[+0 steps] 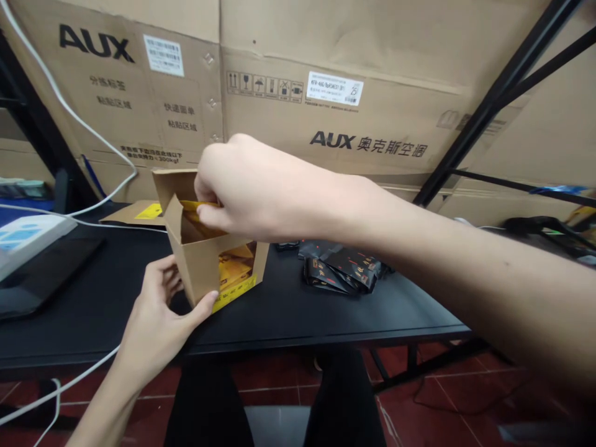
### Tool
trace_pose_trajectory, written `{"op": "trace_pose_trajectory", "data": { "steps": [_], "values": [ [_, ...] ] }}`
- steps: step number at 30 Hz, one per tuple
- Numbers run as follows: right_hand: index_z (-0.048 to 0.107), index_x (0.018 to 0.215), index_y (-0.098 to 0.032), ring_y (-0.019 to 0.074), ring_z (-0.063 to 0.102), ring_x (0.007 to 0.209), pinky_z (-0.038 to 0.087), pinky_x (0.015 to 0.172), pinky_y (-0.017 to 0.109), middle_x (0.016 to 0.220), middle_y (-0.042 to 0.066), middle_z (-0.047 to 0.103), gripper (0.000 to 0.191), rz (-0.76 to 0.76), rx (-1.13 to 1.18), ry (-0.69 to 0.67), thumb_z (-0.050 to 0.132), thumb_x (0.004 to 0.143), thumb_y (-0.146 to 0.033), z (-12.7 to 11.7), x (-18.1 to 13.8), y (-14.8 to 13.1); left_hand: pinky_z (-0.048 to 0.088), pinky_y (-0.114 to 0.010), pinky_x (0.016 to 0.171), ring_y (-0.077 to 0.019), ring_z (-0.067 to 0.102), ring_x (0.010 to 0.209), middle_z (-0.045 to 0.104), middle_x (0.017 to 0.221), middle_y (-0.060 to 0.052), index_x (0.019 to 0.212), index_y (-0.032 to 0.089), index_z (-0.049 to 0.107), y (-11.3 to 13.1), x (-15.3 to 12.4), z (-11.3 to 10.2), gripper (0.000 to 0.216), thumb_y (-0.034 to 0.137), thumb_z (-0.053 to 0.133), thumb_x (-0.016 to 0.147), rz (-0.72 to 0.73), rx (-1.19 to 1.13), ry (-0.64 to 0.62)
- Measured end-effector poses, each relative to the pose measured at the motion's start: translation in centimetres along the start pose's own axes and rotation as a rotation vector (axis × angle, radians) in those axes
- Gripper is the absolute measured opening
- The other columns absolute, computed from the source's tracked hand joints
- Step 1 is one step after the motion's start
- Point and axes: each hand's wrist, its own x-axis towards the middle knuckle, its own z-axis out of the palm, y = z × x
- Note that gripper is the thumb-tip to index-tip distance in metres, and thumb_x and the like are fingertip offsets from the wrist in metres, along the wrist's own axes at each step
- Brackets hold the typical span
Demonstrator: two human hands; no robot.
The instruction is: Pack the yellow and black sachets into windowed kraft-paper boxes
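A brown cardboard box with a clear front window stands on the black table, its top flaps up. Through the window, yellow packets show inside. My left hand grips the box low on its left side, thumb on the front corner. Over the open top, my right hand is closed in a pinch on a yellow packet that sits partly within the box mouth. Its other fingers are partly hidden. To the right, below my right forearm, lies a loose pile of black packets with orange lettering.
Behind the box lies a flat piece of cardboard with a yellow label. A white device and a dark flat panel occupy the left of the black table. White cables cross there. Large cartons form the back.
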Motion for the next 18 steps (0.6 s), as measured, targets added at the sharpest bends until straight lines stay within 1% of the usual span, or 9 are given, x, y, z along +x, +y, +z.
{"op": "trace_pose_trajectory", "data": {
  "steps": [3,6,9,11,13,16,18],
  "values": [
    [0.066,0.078,-0.017,0.0194,0.072,0.089,0.054,0.074,0.026,0.078,0.003,0.068,0.02,0.015,0.041,-0.137,0.058,0.096,-0.022,-0.2,1.1,-0.9,0.052,-0.06,0.117,-0.0356,0.067,0.131,0.067,0.135,-0.009,0.128,0.031,0.049,-0.1,0.0,0.0,0.07,0.053,0.087,0.073,-0.005,-0.003,-0.009],
    [0.066,0.077,-0.017,0.0166,0.068,0.074,0.054,0.069,0.027,0.073,0.002,0.067,0.029,0.015,0.062,-0.292,0.052,0.101,-0.025,-0.1,2.2,-1.3,0.051,-0.063,0.118,-0.0363,0.066,0.132,0.066,0.136,-0.009,0.129,0.031,0.049,-0.2,0.1,0.0,0.07,0.054,0.086,0.074,-0.009,0.011,-0.014],
    [0.068,0.079,-0.016,0.0164,0.067,0.069,0.055,0.068,0.029,0.07,0.002,0.065,0.033,0.016,0.122,-0.421,0.048,0.103,-0.027,0.6,3.1,-0.7,0.051,-0.063,0.118,-0.0358,0.065,0.133,0.066,0.137,-0.009,0.13,0.032,0.049,-0.3,0.1,0.0,0.07,0.054,0.086,0.075,-0.003,0.018,-0.024],
    [0.069,0.081,-0.015,0.0172,0.067,0.067,0.057,0.067,0.031,0.067,0.002,0.064,0.039,0.041,0.23,-0.491,0.043,0.105,-0.029,1.4,3.5,-0.1,0.051,-0.063,0.118,-0.0357,0.065,0.134,0.066,0.138,-0.009,0.131,0.032,0.049,-0.4,0.1,0.0,0.071,0.054,0.086,0.076,0.0,0.019,-0.027],
    [0.069,0.083,-0.014,0.0171,0.068,0.064,0.058,0.064,0.03,0.065,0.002,0.062,0.044,0.099,0.35,-0.564,0.036,0.106,-0.03,2.2,3.7,0.5,0.051,-0.063,0.118,-0.0361,0.065,0.133,0.066,0.137,-0.009,0.132,0.032,0.049,-0.4,0.1,-0.1,0.071,0.055,0.086,0.075,-0.003,0.023,-0.03],
    [0.066,0.085,-0.014,0.0158,0.065,0.059,0.057,0.059,0.029,0.066,0.002,0.06,0.046,0.151,0.435,-0.624,0.029,0.108,-0.028,3.3,3.9,0.8,0.053,-0.064,0.116,-0.0369,0.066,0.131,0.067,0.134,-0.009,0.13,0.031,0.049,-0.2,0.1,-0.2,0.071,0.056,0.086,0.075,-0.009,0.029,-0.032],
    [0.062,0.081,-0.015,0.015,0.064,0.058,0.056,0.058,0.029,0.067,0.002,0.06,0.047,0.153,0.427,-0.62,0.027,0.109,-0.029,3.7,3.8,0.7,0.054,-0.064,0.115,-0.0372,0.067,0.129,0.067,0.133,-0.009,0.129,0.031,0.05,0.0,0.1,-0.2,0.07,0.056,0.086,0.074,-0.016,0.035,-0.029]
  ]
}}
